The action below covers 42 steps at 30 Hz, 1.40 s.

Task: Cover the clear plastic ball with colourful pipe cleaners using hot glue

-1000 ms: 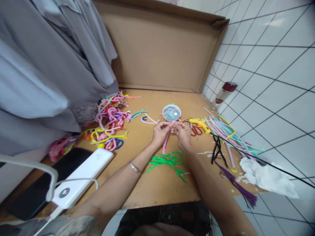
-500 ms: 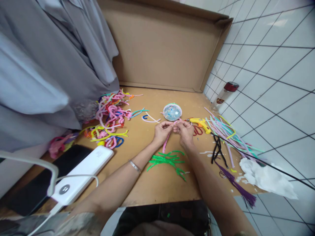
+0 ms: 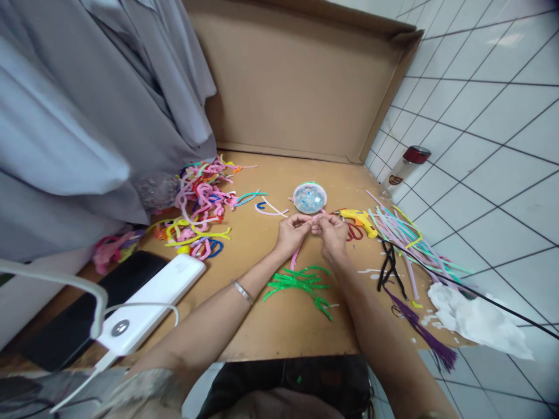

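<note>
Both hands meet over the middle of the table, fingertips pinched together around a pink pipe cleaner [image 3: 296, 256]. My left hand [image 3: 293, 234] grips it from the left, and its lower end hangs toward the table. My right hand [image 3: 332, 231] pinches it from the right; the part between the fingers is mostly hidden. Just beyond the fingers sits a round, clear-domed container [image 3: 310, 198] with a pale rim and bluish contents. Several green pipe cleaners [image 3: 297, 282] lie below the hands. A yellow glue gun [image 3: 360, 219] rests beside my right hand, near reddish-brown loops [image 3: 354, 232].
Tangled colourful pipe cleaners [image 3: 205, 201] are heaped at left, near a white power bank [image 3: 152, 305] and a black phone [image 3: 94, 308]. At right lie straight pipe cleaners [image 3: 406, 238], a purple tassel [image 3: 421, 329], white tissue [image 3: 474, 314] and a red-lidded jar [image 3: 404, 169]. Cardboard [image 3: 297, 81] stands behind.
The whole view has shifted slightly, so everything sits a little further right. Both hands keep their pinch on the pink pipe cleaner, with only small finger movement.
</note>
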Each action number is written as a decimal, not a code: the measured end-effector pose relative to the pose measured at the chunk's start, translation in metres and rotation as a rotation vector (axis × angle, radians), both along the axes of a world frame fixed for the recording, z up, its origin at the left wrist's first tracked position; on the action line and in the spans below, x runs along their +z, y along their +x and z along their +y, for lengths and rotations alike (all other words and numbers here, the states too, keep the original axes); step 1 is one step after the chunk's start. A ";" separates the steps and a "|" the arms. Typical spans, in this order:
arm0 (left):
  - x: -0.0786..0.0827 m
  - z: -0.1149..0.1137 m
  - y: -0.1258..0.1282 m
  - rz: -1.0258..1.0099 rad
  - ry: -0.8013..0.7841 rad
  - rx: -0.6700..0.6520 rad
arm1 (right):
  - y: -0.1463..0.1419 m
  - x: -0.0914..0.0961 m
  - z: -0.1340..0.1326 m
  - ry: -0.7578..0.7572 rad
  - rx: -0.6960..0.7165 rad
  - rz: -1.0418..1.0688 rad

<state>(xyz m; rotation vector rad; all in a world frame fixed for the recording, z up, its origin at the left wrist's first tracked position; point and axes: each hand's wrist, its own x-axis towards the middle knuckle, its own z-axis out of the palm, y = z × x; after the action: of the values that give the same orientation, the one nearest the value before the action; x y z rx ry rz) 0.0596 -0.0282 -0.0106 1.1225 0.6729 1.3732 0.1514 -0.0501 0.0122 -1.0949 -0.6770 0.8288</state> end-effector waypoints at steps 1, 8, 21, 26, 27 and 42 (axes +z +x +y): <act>0.000 0.000 0.000 -0.001 0.000 0.000 | 0.000 0.000 0.000 0.003 -0.005 -0.005; 0.000 0.002 0.000 0.009 -0.008 0.041 | 0.002 -0.001 -0.002 -0.017 -0.026 -0.071; 0.002 0.003 -0.008 0.126 0.104 0.150 | 0.008 0.000 0.000 -0.011 0.010 -0.184; 0.001 0.003 -0.008 0.137 0.159 0.134 | 0.007 0.001 -0.001 -0.011 0.036 -0.212; 0.002 0.002 -0.008 0.140 0.168 0.127 | 0.007 0.001 -0.002 -0.015 0.044 -0.213; 0.011 -0.005 -0.006 0.105 0.119 0.092 | 0.006 -0.001 0.000 0.082 0.012 -0.234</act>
<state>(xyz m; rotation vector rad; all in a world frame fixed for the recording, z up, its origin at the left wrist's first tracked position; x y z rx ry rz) 0.0533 -0.0329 0.0000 1.2786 0.7341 1.4550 0.1572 -0.0505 0.0107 -1.1242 -0.9066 0.6825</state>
